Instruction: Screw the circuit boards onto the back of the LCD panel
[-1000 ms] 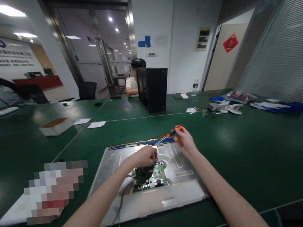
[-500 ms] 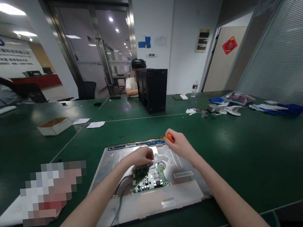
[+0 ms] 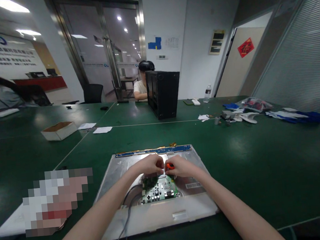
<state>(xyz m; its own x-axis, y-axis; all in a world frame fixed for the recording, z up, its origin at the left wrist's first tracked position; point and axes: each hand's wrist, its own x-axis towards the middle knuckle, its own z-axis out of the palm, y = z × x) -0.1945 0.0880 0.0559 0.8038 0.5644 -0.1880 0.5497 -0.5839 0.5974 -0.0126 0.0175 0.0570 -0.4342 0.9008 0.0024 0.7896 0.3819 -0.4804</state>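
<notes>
A silver metal panel (image 3: 195, 202) lies flat on the green table in front of me, with a blue strip (image 3: 154, 151) along its far edge. A small green circuit board (image 3: 160, 191) sits in the panel's middle. My left hand (image 3: 148, 165) rests on the board's far edge, fingers curled. My right hand (image 3: 181, 167) is closed around an orange-handled screwdriver (image 3: 169, 166), held right beside the left hand over the board. A grey cable (image 3: 125, 224) runs from the board toward me.
A blurred flat object (image 3: 55, 204) lies left of the panel. Farther back are a cardboard box (image 3: 58, 130), papers (image 3: 102, 130), a black case (image 3: 163, 93), a water bottle (image 3: 207, 92) and scattered parts (image 3: 240, 114). A person sits behind the case; another sits far left.
My right hand has brought the screwdriver down from above the panel's far edge to the board, next to my left hand. The left hand has stayed on the board.
</notes>
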